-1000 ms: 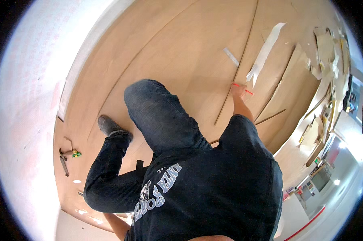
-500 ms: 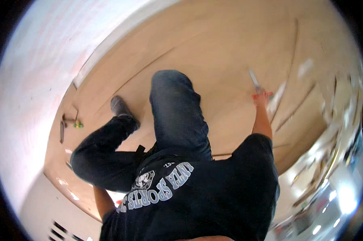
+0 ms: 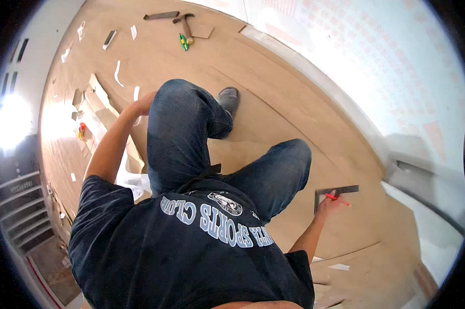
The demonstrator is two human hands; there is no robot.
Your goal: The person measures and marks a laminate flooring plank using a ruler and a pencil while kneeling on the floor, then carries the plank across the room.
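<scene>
Down low, right hand (image 3: 327, 204) clamped on a red pencil (image 3: 337, 199) beside a dark metal square (image 3: 334, 191), left hand (image 3: 144, 103) on the raised knee (image 3: 178, 98), grip unclear, hammer (image 3: 184, 24) far left.

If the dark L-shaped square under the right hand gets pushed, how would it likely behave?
The square lies flat on the smooth plank floor, so it would probably slide, not roll or tip. It looks thin and rigid, likely metal. The right hand resting on it should steady it.
</scene>
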